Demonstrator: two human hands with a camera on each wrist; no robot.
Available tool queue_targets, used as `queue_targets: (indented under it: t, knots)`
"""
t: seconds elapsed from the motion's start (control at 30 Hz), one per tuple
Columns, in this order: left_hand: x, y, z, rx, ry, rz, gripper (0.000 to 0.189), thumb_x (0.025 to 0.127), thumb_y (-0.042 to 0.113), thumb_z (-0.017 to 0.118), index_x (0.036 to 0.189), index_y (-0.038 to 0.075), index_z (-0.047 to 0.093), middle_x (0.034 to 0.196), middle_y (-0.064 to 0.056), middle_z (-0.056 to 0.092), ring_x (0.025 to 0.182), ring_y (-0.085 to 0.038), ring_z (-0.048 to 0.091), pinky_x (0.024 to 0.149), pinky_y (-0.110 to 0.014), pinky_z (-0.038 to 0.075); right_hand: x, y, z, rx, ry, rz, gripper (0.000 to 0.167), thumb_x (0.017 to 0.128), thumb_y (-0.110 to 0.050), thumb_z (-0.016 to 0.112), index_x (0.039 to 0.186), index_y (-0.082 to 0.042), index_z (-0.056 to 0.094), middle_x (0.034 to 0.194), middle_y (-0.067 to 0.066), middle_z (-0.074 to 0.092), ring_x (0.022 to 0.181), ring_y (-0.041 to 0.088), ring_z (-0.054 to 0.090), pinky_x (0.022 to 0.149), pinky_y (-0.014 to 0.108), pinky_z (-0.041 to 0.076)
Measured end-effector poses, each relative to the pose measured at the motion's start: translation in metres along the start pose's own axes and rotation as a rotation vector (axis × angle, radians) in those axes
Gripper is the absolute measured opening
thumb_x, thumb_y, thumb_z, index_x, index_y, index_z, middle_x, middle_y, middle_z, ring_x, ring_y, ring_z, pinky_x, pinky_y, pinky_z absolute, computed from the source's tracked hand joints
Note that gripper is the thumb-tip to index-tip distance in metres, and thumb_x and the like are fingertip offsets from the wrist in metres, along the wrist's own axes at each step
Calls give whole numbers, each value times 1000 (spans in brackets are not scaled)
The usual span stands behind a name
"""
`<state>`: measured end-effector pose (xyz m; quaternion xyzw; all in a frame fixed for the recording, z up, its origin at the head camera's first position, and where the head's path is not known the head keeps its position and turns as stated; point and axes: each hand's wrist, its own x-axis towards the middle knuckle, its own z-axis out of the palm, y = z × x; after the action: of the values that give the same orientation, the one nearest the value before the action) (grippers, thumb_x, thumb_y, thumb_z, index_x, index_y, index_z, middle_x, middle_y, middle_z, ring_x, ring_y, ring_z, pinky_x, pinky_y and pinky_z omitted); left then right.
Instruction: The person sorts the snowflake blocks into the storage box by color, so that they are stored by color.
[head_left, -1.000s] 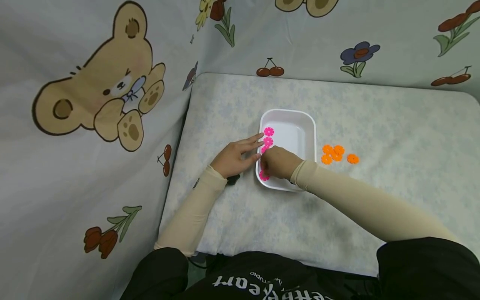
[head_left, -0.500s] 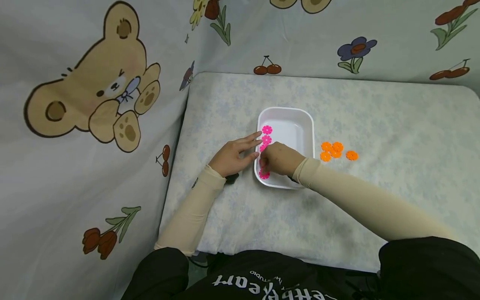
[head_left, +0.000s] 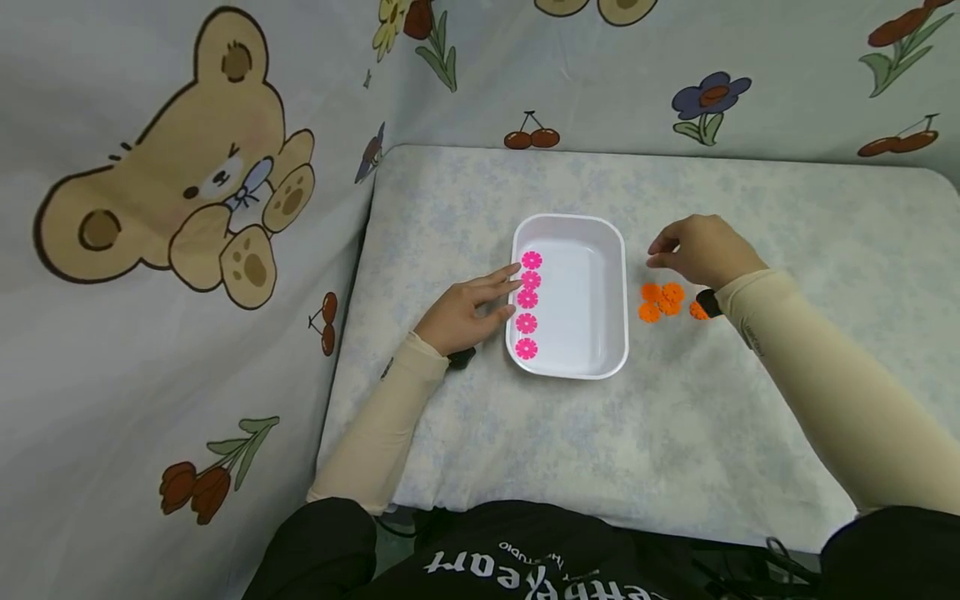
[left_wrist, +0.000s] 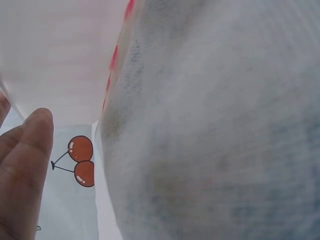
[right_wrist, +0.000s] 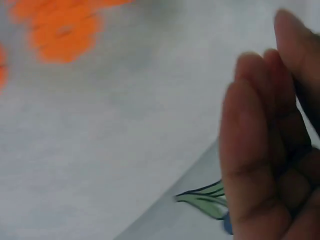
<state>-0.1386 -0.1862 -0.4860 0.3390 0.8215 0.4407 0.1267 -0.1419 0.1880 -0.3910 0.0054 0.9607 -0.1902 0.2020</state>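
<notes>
A white rectangular tray (head_left: 625, 292) lies on the table. Along its left inner side runs a column of several pink flower-shaped discs (head_left: 527, 323). My left hand (head_left: 468, 314) rests at the tray's left rim with fingers extended, their tips right at the edge. The left wrist view has its fingers (left_wrist: 30, 165) close to the pale tray wall (left_wrist: 55, 65). My right hand (head_left: 701, 250) hovers just beyond the loose orange flower-shaped discs (head_left: 672, 293), right of the tray. Its fingers (right_wrist: 245, 125) bend loosely and hold nothing in the right wrist view, with orange discs (right_wrist: 62, 37) nearby.
A pale mottled cloth (head_left: 712, 417) covers the table. One orange disc (head_left: 698, 310) lies apart from the cluster, partly behind the right wrist's dark camera (head_left: 708, 302). A printed curtain (head_left: 450, 117) hangs along the left and far sides.
My right hand has left the pink discs in the tray and moved right, over beside the orange ones. The pink column is now uncovered. The left hand stays at the rim.
</notes>
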Motion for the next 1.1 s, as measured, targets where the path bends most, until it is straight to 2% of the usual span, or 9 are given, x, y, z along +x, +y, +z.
queue_targets:
  t: [0.1, 0.2, 0.27, 0.47, 0.63, 0.73, 0.9, 1.0, 1.1]
  knots:
    - [0, 0, -1, -3, 2, -3, 49, 105, 34, 65, 149, 15, 58, 165, 18, 38, 151, -8, 41, 120, -33, 43, -2, 18, 7, 7, -118, 43, 39, 100, -36, 71, 129, -11, 71, 128, 19, 69, 99, 37, 65, 81, 52, 55]
    - [-1, -1, -1, -18, 4, -9, 50, 105, 36, 64, 150, 16, 58, 165, 19, 38, 151, -8, 41, 120, -34, 43, -4, 26, 15, 44, -166, 74, 43, 98, -40, 72, 132, -13, 69, 133, 16, 65, 84, 31, 66, 68, 40, 53]
    - [-2, -1, -1, -22, 10, -16, 49, 105, 36, 64, 150, 17, 58, 164, 21, 38, 151, -6, 40, 120, -34, 43, -3, 29, 19, 60, -158, 78, 41, 97, -37, 73, 130, -13, 69, 130, 15, 65, 75, 30, 66, 64, 38, 52]
    - [-2, -1, 0, -32, 14, -18, 48, 104, 32, 66, 149, 15, 59, 164, 21, 38, 151, -5, 40, 120, -33, 43, 1, 33, 30, 66, -154, 81, 35, 94, -33, 77, 124, -14, 72, 110, 10, 74, 84, 29, 64, 67, 37, 51]
    - [0, 0, 1, -34, 10, -8, 48, 104, 30, 66, 149, 14, 59, 164, 21, 38, 151, -5, 40, 120, -32, 43, 3, 37, 37, 50, -110, 74, 32, 93, -30, 78, 118, -11, 73, 114, 12, 74, 98, 31, 63, 76, 43, 52]
    - [1, 0, 1, -32, 12, -11, 47, 104, 29, 66, 149, 15, 59, 163, 22, 38, 150, -5, 40, 120, -32, 42, 4, 37, 38, 46, -93, 71, 32, 93, -29, 78, 117, -10, 72, 117, 14, 73, 98, 32, 63, 78, 44, 51]
    - [1, 1, 1, -34, 4, -10, 49, 105, 32, 65, 149, 12, 59, 164, 22, 37, 151, -6, 39, 120, -33, 42, 3, 39, 36, 67, -84, 86, 28, 92, -26, 75, 116, -12, 71, 109, 12, 73, 85, 30, 62, 67, 39, 50]
    - [1, 2, 1, -36, 2, -15, 49, 105, 32, 65, 149, 12, 59, 164, 22, 37, 152, -6, 39, 121, -34, 42, 2, 40, 32, 74, -88, 80, 25, 94, -29, 74, 113, -13, 71, 106, 11, 74, 84, 30, 62, 65, 39, 51]
    - [1, 2, 1, -33, 1, -21, 49, 105, 31, 65, 149, 14, 58, 164, 22, 37, 151, -6, 39, 120, -33, 42, 1, 39, 23, 73, -97, 60, 28, 99, -33, 70, 117, -12, 70, 112, 14, 73, 96, 33, 63, 76, 46, 53]
